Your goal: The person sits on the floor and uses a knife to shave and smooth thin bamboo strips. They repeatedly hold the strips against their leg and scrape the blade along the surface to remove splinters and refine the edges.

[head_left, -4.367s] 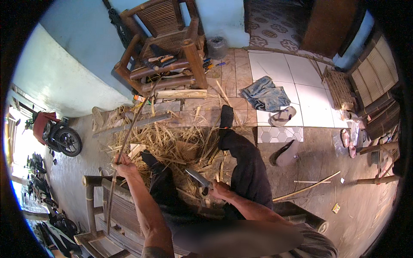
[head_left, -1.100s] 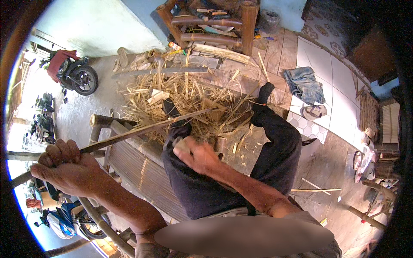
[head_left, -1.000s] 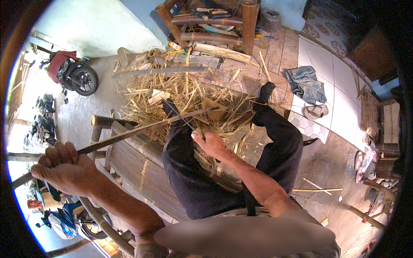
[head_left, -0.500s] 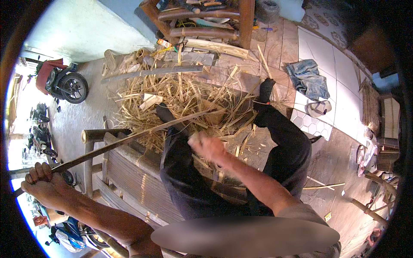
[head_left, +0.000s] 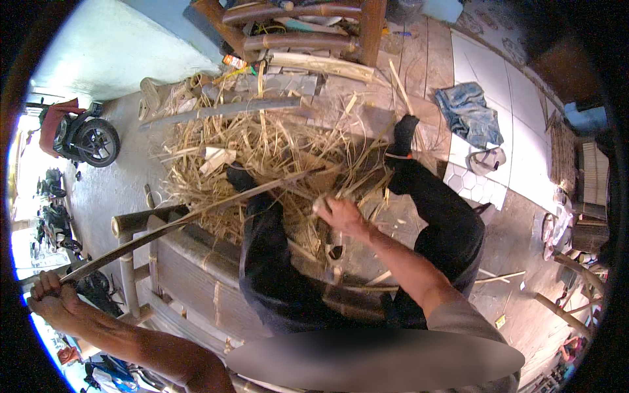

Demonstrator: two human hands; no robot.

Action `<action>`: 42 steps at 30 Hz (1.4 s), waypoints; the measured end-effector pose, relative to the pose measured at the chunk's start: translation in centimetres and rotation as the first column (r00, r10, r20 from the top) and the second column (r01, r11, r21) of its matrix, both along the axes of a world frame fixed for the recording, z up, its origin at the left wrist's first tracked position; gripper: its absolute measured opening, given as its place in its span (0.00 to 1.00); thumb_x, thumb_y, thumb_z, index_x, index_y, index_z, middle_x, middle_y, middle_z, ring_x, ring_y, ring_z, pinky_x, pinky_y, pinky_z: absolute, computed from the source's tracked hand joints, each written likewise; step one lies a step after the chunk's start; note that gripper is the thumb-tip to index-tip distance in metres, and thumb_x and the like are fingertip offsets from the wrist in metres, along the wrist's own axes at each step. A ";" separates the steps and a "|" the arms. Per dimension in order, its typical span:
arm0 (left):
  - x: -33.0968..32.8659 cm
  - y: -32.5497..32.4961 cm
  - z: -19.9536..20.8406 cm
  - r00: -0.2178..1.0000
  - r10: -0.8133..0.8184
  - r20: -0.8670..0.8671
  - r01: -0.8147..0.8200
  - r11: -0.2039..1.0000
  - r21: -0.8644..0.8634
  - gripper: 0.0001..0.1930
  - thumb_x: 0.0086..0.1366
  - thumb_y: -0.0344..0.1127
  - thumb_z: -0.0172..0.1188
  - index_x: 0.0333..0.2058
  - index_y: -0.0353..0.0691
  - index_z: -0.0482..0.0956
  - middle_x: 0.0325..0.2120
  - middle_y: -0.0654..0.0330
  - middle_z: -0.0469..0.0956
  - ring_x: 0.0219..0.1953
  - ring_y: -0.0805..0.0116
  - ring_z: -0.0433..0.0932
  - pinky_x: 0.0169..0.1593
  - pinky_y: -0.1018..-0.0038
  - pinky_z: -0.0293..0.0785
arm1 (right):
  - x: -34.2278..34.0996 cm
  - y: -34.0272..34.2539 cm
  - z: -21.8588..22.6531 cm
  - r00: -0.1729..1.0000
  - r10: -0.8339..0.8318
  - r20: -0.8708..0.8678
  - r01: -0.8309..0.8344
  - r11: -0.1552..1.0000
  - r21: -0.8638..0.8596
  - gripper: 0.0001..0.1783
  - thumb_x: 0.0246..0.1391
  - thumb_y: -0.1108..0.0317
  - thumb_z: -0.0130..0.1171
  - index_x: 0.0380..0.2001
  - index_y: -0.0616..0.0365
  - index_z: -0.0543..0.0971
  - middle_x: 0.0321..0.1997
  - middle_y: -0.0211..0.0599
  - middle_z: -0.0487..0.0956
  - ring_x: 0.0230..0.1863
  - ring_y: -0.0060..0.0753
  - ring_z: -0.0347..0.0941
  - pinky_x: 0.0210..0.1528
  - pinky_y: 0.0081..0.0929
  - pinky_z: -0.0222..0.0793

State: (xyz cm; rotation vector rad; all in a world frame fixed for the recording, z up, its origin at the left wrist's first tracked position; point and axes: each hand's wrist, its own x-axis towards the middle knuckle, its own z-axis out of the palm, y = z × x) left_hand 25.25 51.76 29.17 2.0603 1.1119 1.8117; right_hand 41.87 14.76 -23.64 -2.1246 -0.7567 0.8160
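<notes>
A long, narrow bamboo strip (head_left: 144,238) slants from the lower left up to the middle. My left hand (head_left: 56,302) is closed around its near end at the far left. The strip passes over my left leg near the ankle, its far end above the shavings. My right hand (head_left: 342,215) is closed in a fist just right of the strip, over the gap between my legs. Something thin and blurred extends from that fist toward the strip; its kind is not clear. Pale bamboo shavings (head_left: 275,141) lie heaped around my feet.
I sit on a bamboo bench (head_left: 190,272). A flat grey slat (head_left: 223,112) lies across the shavings. Denim shorts (head_left: 468,114) and a sandal (head_left: 487,160) lie on the right-hand floor. A bamboo rack (head_left: 301,42) stands ahead, a motorcycle (head_left: 95,141) at the left.
My right hand has moved right, away from the strip. My left hand still grips the strip's end, which sits slightly lower in view. The whole view has shifted a little.
</notes>
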 end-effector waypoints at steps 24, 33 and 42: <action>-0.4 0.0 -0.9 0.878 -0.253 0.408 0.329 0.936 -0.127 0.20 0.74 0.43 0.37 0.20 0.46 0.54 0.16 0.66 0.52 0.17 0.72 0.48 0.20 0.74 0.46 | 0.9 -5.9 -2.9 0.953 -0.292 -0.076 0.260 0.923 -0.284 0.34 0.60 0.44 0.48 0.54 0.66 0.70 0.29 0.56 0.79 0.34 0.56 0.78 0.38 0.48 0.74; -0.9 -7.3 0.2 0.653 -0.374 0.659 0.551 0.831 -0.074 0.19 0.73 0.46 0.41 0.23 0.44 0.62 0.17 0.68 0.54 0.19 0.73 0.51 0.25 0.75 0.54 | -4.3 -5.6 5.6 0.649 -0.520 -0.555 0.451 0.851 -0.269 0.31 0.62 0.40 0.48 0.30 0.63 0.73 0.21 0.36 0.74 0.19 0.31 0.72 0.24 0.37 0.71; 1.6 -17.6 0.1 0.524 -0.533 0.665 0.722 0.692 -0.014 0.22 0.72 0.57 0.44 0.28 0.44 0.64 0.15 0.68 0.60 0.15 0.80 0.55 0.18 0.81 0.54 | -14.0 -8.8 23.2 -0.083 -0.077 -0.994 0.779 0.617 -0.113 0.23 0.65 0.46 0.45 0.39 0.57 0.70 0.21 0.30 0.71 0.17 0.27 0.68 0.19 0.27 0.66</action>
